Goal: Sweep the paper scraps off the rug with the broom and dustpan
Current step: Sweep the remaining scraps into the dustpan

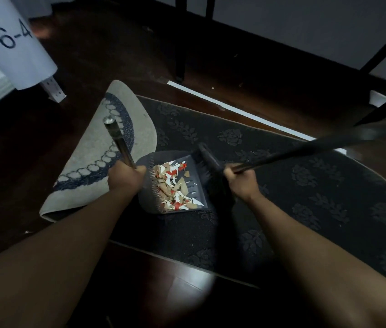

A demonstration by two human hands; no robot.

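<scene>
A dark floral rug [293, 185] lies across the wooden floor [116, 55], its left end folded over to show the pale underside [97, 162]. On the rug near the fold sits the grey dustpan [196, 192], tilted, holding a heap of red, white and tan paper scraps [175, 185]. The black broom [208, 166] presses its head against the dustpan's right edge, its handle running off to the far right. The left hand [125, 177] is wrapped tight around the dustpan's metal handle [117, 140]. The right hand [243, 182] is clenched around the broom handle just above the head.
</scene>
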